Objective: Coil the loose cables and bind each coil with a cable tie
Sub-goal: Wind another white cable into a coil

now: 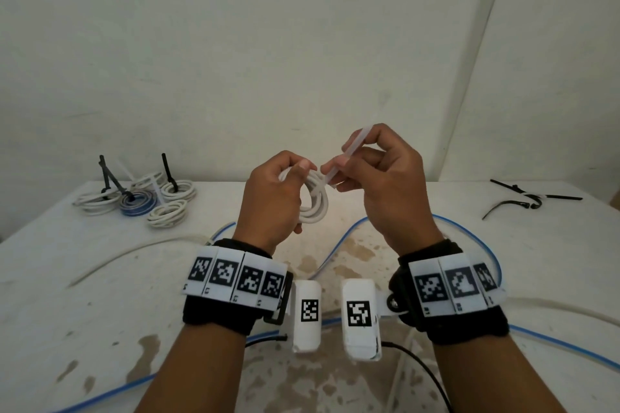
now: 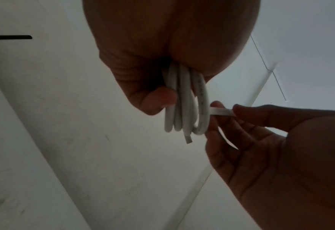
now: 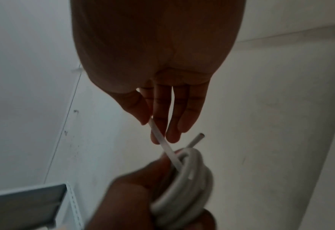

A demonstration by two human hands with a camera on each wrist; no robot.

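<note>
Inside left hand [image 1: 273, 193], white coil [image 1: 313, 199]

Black wristbands [image 1: 231, 315] w/ white b&w marker tags, both wrists.

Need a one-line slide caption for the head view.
Left hand grips a white cable coil while right hand feeds a translucent cable tie toward it above the table.
</note>
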